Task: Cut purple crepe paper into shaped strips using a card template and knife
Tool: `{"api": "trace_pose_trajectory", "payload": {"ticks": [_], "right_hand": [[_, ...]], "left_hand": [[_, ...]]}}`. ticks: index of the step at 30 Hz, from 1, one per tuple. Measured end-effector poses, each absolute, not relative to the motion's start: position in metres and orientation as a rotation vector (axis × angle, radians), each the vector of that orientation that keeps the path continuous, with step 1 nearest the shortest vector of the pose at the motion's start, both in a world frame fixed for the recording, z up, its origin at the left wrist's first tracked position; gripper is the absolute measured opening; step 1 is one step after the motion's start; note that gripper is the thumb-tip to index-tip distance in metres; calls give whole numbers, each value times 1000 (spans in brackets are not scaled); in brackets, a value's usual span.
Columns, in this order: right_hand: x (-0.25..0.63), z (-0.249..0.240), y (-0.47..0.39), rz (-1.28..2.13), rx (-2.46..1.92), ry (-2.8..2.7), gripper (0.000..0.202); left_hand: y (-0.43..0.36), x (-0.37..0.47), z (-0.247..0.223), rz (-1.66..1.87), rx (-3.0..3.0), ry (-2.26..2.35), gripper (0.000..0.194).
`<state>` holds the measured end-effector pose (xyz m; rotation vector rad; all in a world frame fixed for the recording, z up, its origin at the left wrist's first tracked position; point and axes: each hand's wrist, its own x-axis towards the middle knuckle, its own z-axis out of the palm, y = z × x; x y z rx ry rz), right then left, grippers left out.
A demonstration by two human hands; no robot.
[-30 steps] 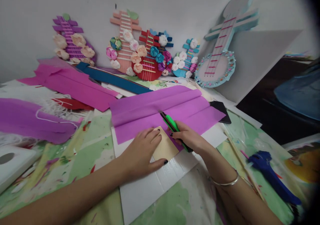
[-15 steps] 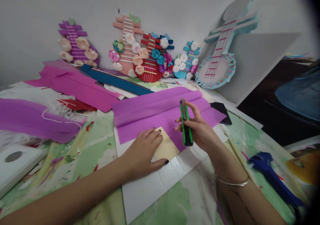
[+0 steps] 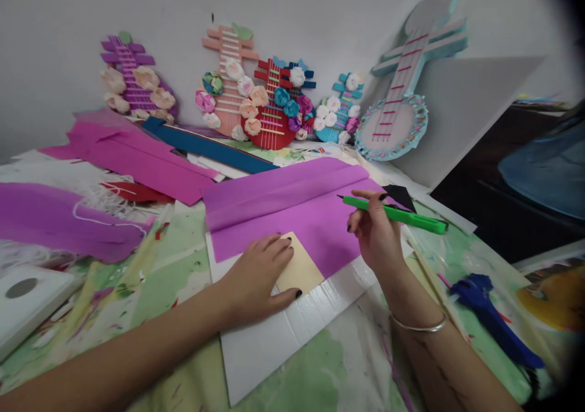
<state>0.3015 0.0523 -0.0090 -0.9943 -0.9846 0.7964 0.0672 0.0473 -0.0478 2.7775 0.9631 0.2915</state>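
Note:
My left hand (image 3: 262,275) lies flat with its fingers stretched over a cream square of card (image 3: 304,262). That card rests across the edge of a purple crepe paper sheet (image 3: 274,217) and a white board (image 3: 256,351) under it. Above the right part of the purple sheet, my right hand (image 3: 377,232) is closed around a green box cutter (image 3: 397,213). The cutter is held nearly level, its thin dark tip pointing left and its thick end to the right. My left palm and fingers hide part of the card.
A blue glue gun (image 3: 496,317) and a thin wooden stick (image 3: 429,275) lie at the right. Pink sheets (image 3: 137,156), white string (image 3: 109,198) and a white device (image 3: 27,302) are on the left. Decorated guitar-shaped crafts, one a red one (image 3: 272,125), lean against the wall.
The box cutter has turned in my right hand from upright to nearly level, tip to the left. My right hand has shifted slightly right; my left stays on the card.

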Motion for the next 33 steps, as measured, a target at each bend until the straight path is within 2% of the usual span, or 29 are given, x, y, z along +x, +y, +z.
{"api": "trace_pose_trajectory", "payload": {"ticks": [3, 7, 13, 19, 26, 33], "right_hand": [[302, -2, 52, 869, -918, -947, 50], [296, -3, 51, 964, -937, -896, 27], [282, -21, 52, 954, -1053, -914, 12], [279, -36, 56, 1109, -1125, -1268, 29], [274, -37, 59, 935, -1165, -1456, 31], [270, -39, 60, 668, -1301, -1613, 12]], "left_hand": [[49, 65, -50, 298, 2790, 958, 63], [50, 63, -55, 338, 2815, 926, 64], [49, 63, -56, 319, 2823, 927, 65], [48, 64, -55, 312, 2839, 942, 65], [48, 65, -50, 231, 2820, 949, 67], [47, 66, -49, 289, 2798, 957, 64]]}}
